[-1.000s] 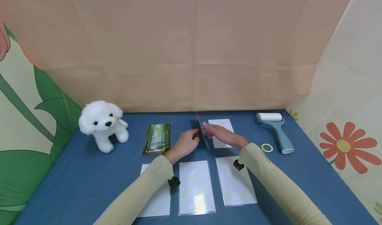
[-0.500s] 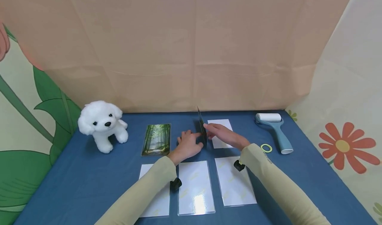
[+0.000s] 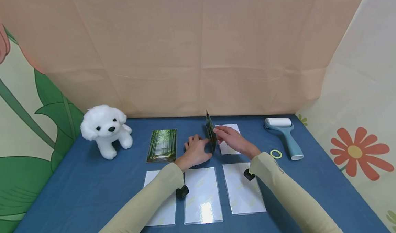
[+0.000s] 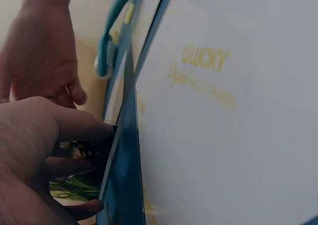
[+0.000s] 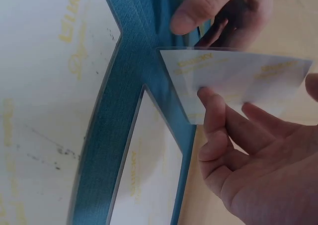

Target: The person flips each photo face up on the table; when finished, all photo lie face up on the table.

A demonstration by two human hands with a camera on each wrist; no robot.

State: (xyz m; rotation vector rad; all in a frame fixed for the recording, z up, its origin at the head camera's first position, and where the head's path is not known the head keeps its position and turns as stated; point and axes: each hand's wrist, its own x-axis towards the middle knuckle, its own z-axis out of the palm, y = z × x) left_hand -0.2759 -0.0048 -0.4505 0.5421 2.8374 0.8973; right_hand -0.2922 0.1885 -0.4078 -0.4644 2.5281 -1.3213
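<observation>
Photo card (image 3: 210,131): on edge between hands | left hand (image 3: 194,152): fingers apart, at picture side | right hand (image 3: 235,140): fingers unclamped, against white back | advise light, balanced pressure, lower edge square

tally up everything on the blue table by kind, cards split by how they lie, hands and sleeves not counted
cards lying white side up: 4
forest card lying picture side up: 1
card held near upright: 1
plush dog: 1
roller: 1
yellow-green ring: 1
total: 9
</observation>
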